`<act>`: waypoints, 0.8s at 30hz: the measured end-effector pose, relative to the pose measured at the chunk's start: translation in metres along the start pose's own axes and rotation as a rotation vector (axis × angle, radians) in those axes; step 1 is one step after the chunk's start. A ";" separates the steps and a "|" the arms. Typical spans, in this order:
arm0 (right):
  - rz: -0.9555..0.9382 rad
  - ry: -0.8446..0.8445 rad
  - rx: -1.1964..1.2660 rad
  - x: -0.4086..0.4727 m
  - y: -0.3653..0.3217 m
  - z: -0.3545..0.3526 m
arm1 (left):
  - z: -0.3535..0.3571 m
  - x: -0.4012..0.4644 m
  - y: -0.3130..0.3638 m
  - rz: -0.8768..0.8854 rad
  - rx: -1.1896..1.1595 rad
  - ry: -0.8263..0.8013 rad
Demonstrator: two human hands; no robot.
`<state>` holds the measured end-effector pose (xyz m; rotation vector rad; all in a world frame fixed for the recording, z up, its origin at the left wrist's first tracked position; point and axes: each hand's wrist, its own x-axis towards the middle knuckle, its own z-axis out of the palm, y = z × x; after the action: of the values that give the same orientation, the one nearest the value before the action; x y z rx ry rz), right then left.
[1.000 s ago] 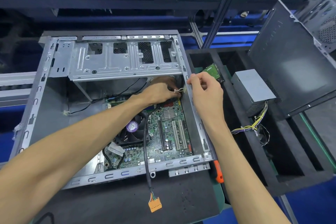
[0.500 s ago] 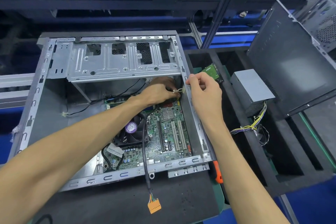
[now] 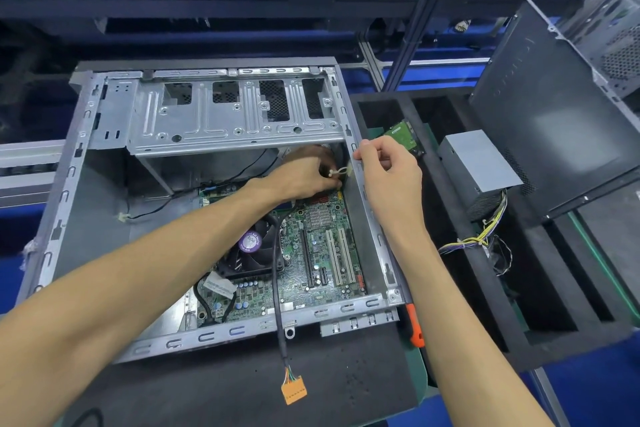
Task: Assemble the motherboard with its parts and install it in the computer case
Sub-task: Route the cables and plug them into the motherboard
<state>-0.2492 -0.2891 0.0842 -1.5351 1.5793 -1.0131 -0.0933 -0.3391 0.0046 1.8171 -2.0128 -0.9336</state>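
The open metal computer case (image 3: 242, 329) lies on its side with the green motherboard (image 3: 322, 253) and its black CPU fan (image 3: 252, 246) inside. My left hand (image 3: 304, 173) reaches in under the drive cage (image 3: 235, 114) at the board's far right corner. Its fingers pinch a small white cable clip (image 3: 341, 172) next to the case's right wall. My right hand (image 3: 388, 170) sits outside that wall, fingers curled, thumb and forefinger pinching the wall's top rim. A black cable runs over the board and out the front, ending in an orange connector (image 3: 293, 389).
A black foam tray (image 3: 540, 288) to the right holds a grey power supply (image 3: 479, 163) with loose wires and a hard drive (image 3: 403, 133). A dark side panel (image 3: 554, 114) leans at the far right. An orange-handled tool (image 3: 414, 326) lies by the case's front right corner.
Both hands stay at the case's far right corner; the white clip between them has shifted only slightly.
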 end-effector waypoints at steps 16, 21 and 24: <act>-0.009 -0.012 -0.012 0.002 0.002 0.002 | -0.005 -0.001 0.006 -0.044 0.045 -0.038; -0.034 -0.017 -0.032 0.001 0.000 0.001 | -0.011 -0.009 0.007 -0.013 0.006 -0.056; -0.050 -0.021 -0.038 -0.001 -0.001 0.000 | -0.017 -0.015 0.009 -0.015 0.009 -0.090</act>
<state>-0.2486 -0.2877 0.0846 -1.6134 1.5602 -0.9966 -0.0875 -0.3293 0.0260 1.8282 -2.0622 -1.0297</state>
